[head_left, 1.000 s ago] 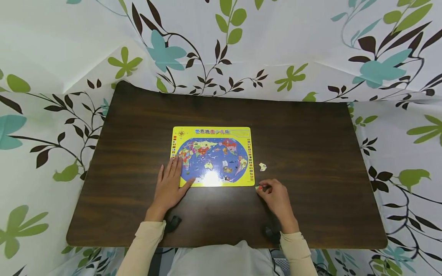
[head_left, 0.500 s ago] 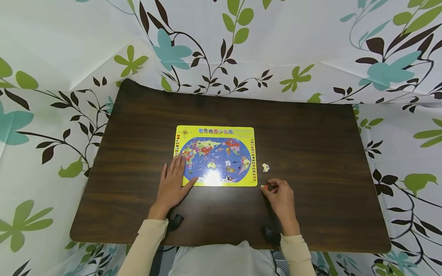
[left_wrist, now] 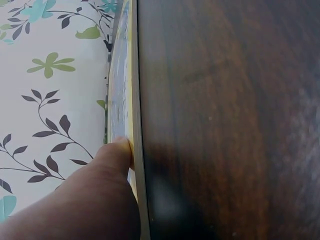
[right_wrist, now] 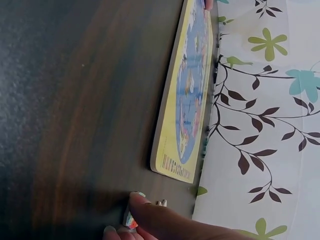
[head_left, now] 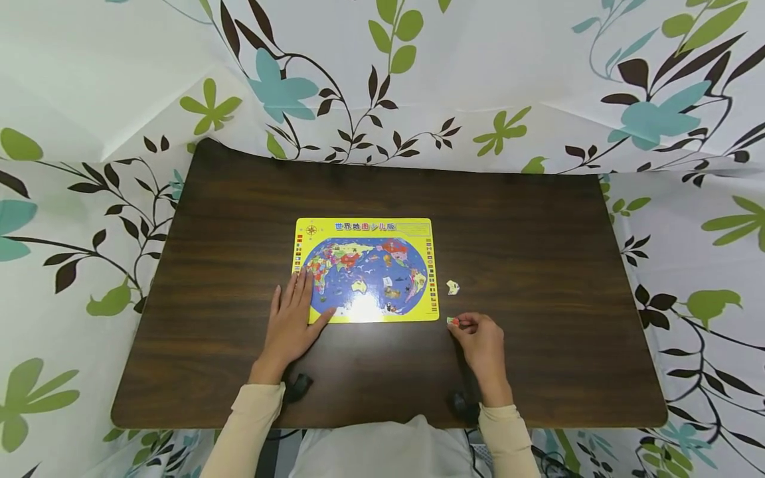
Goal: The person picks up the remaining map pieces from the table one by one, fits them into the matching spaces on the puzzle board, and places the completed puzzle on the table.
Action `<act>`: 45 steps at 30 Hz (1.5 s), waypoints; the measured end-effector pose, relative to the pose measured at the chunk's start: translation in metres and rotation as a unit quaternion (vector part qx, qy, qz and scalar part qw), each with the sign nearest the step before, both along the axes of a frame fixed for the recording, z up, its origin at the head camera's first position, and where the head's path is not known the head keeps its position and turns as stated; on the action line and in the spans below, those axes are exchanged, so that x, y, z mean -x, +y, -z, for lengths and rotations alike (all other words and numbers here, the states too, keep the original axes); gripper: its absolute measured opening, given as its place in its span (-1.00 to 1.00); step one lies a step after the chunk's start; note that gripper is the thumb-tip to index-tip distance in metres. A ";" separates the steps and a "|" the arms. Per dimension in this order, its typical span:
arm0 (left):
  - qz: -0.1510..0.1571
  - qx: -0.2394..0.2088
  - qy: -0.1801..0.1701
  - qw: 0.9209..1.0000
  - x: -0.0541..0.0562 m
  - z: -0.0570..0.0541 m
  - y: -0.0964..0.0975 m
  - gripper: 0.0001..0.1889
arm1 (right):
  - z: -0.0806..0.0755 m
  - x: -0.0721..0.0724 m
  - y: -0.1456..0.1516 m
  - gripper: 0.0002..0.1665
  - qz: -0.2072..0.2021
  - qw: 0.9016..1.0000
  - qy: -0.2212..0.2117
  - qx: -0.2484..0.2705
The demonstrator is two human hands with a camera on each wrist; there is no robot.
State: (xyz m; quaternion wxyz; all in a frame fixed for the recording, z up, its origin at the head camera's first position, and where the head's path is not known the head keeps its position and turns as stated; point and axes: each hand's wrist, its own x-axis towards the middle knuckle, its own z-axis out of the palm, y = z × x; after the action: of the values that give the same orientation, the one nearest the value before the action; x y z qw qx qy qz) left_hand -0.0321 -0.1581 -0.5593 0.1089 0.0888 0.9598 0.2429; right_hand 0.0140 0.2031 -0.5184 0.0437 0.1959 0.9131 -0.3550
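A yellow-edged world map puzzle board (head_left: 367,230) lies on the dark wooden table. My left hand (head_left: 291,325) rests flat on its lower left corner, fingers straight on the left border and thumb on the bottom edge. In the left wrist view the thumb (left_wrist: 107,165) presses on the board's edge. Just off the board's lower right corner, my right hand (head_left: 481,345) pinches a small red and green puzzle piece (head_left: 452,321) between thumb and fingers. The right wrist view shows that piece (right_wrist: 131,220) partly covered by the thumb. A pale puzzle piece (head_left: 453,287) lies right of the board.
The brown table (head_left: 526,252) extends on all sides of the board. Behind and beside it hangs a white cloth (head_left: 442,73) with leaf and flower prints. Dark wrist cameras (head_left: 297,388) sit under the wrists near the front edge.
The head view shifts slightly, moving the whole scene sideways. Both hands keep nearly the same places; the right hand still holds the red and green piece, which shows a little more.
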 end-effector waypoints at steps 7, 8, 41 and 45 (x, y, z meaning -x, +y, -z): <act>0.000 0.001 -0.005 1.000 0.000 0.000 -0.001 0.00 | -0.002 0.002 -0.003 -0.76 0.000 1.000 0.007 0.020; -0.001 0.001 -0.003 1.000 0.000 0.001 -0.001 0.00 | -0.002 0.002 -0.004 -0.77 -0.001 1.000 0.009 0.025; 0.001 0.001 0.023 1.000 -0.002 0.001 -0.002 -0.03 | -0.034 0.110 -0.155 -0.82 -0.300 0.937 0.049 0.170; 0.001 0.003 0.028 1.000 -0.004 0.001 -0.002 -0.03 | -0.020 0.121 -0.177 -0.84 -0.301 0.937 0.021 0.176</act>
State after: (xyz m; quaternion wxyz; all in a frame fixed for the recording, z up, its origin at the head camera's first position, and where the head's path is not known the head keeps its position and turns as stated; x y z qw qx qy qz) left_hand -0.0276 -0.1601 -0.5606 0.0821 0.0961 0.9632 0.2374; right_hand -0.1065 0.0262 -0.4979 0.1631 -0.1069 0.8527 -0.4846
